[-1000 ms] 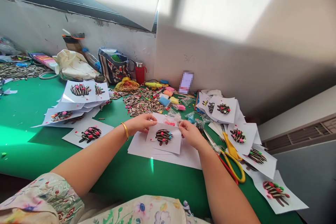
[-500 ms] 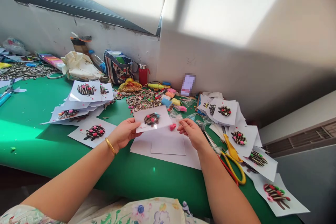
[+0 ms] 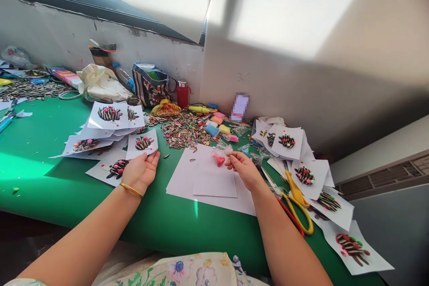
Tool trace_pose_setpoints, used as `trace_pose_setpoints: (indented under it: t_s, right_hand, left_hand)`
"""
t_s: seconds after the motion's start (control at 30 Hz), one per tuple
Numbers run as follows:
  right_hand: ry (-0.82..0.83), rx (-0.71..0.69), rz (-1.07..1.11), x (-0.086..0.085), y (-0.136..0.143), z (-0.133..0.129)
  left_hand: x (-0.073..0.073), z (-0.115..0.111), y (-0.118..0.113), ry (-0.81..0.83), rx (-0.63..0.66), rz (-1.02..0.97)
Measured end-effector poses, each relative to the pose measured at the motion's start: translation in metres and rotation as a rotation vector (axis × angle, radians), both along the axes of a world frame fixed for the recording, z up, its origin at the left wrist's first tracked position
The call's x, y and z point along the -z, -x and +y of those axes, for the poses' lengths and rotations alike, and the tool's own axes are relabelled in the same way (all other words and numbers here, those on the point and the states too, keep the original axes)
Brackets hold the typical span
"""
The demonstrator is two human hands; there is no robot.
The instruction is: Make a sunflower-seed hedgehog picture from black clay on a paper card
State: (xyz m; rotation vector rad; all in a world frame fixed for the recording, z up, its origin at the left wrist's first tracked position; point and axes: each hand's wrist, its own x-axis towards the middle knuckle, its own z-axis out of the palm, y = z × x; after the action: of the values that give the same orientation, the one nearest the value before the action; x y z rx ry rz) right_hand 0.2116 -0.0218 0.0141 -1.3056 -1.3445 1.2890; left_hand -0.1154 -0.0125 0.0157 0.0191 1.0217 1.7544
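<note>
My left hand has its palm turned up and its fingers at the lower edge of a white card, which bears a dark, striped seed figure with red and coloured dots. This card is over the left stack, partly covering another decorated card. My right hand is closed in a pinch above the white paper sheets; what its fingertips hold is too small to tell. Just left of those fingertips is a lump of pink clay beside clear plastic wrap.
Striped seeds lie heaped behind the paper, near clay packs. Yellow-handled scissors rest on the right beside more seed-figure cards. A red flask and a striped bag stand along the wall.
My left hand has carried the card from above the paper sheets leftward to the left stack, uncovering the sheets. My right hand has stayed in nearly the same place, still pinched.
</note>
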Motion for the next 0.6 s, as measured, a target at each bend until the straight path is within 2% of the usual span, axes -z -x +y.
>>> trace_pose_setpoints:
  t_s: [0.13, 0.33, 0.43, 0.53, 0.6]
  right_hand:
    - [-0.012, -0.006, -0.014, -0.004, 0.003, -0.002]
    - [-0.049, -0.009, -0.075, -0.004, 0.002, -0.002]
    - [-0.105, -0.025, -0.265, -0.004, 0.001, -0.003]
    - [-0.162, -0.079, -0.528, -0.006, 0.002, -0.007]
    - [-0.191, -0.114, -0.672, -0.008, 0.003, -0.008]
  left_hand:
    - [-0.008, 0.005, 0.002, 0.008, -0.052, -0.071]
    - [-0.021, -0.004, -0.012, 0.062, 0.154, -0.174]
    - [-0.021, -0.007, -0.017, 0.038, 0.191, -0.187]
    - [-0.021, -0.005, -0.016, -0.026, 0.072, -0.132]
    - [-0.023, -0.004, -0.016, -0.026, 0.042, -0.122]
